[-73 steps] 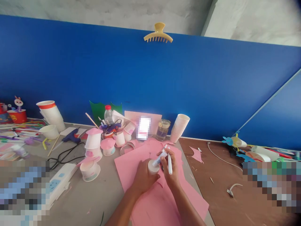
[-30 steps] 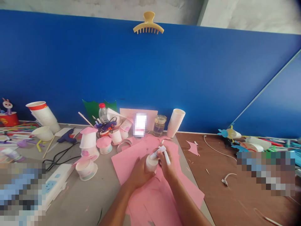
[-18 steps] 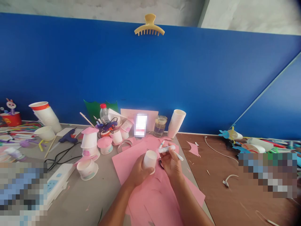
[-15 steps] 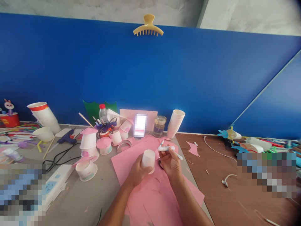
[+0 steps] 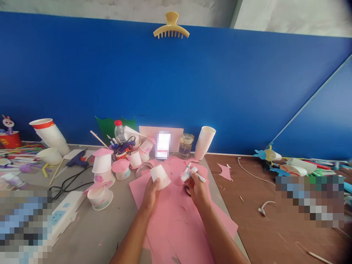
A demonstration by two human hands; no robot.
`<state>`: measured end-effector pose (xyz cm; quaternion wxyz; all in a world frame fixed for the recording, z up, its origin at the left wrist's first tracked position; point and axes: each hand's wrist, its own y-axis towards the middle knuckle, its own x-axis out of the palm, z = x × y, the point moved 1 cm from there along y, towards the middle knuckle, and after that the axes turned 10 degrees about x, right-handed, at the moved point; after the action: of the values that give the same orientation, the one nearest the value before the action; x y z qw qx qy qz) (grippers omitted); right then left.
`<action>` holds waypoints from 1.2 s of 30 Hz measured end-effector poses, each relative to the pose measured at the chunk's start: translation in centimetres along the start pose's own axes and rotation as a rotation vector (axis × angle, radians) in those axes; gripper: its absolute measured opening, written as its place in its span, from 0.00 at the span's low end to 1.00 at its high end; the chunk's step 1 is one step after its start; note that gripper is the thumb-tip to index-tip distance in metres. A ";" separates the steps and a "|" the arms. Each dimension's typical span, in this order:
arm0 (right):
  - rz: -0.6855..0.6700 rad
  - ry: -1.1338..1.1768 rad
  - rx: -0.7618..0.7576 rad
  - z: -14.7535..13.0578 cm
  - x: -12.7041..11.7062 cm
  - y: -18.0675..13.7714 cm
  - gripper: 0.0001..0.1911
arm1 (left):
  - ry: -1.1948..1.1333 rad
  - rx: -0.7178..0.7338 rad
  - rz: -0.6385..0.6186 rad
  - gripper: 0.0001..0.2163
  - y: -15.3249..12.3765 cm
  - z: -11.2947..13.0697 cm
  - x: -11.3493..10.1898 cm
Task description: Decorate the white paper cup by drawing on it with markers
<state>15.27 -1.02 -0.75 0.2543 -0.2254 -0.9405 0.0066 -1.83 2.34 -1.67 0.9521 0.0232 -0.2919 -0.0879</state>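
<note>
One cup (image 5: pixel 161 177) part-hidden in left hand (image 5: pixel 150 195); pen (image 5: pixel 202 178) part-hidden in right hand (image 5: pixel 199 190).

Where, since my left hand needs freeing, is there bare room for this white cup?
Mostly bare: gray tabletop between power strip and pink paper; brown tabletop between pink paper and white plug, small scraps aside. The white cup might fit either. Crowded: back left, around glue gun and red-capped bottle.

No text, brand or number is readable; yellow marks (image 5: pixel 4 141) on the red cup (image 5: pixel 13 140), far left, are illegible; the bright screen (image 5: pixel 163 145) at centre is pixelated.
</note>
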 end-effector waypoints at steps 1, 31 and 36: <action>-0.003 -0.011 0.014 0.0 0.0 0.0 0.14 | -0.007 -0.010 -0.005 0.23 0.0 0.1 0.1; -0.140 -0.147 -0.045 0.4 2.8 -2.9 0.10 | -0.072 -0.169 -0.457 0.35 -2.1 0.0 1.3; -0.187 -0.140 -0.098 1.0 3.0 -2.6 0.13 | -0.051 -0.139 -0.326 0.36 -1.7 -0.1 1.3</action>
<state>11.41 -1.94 0.09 0.1764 -0.1477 -0.9720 -0.0474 -1.01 0.44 -1.20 0.9168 0.0019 -0.3017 -0.2618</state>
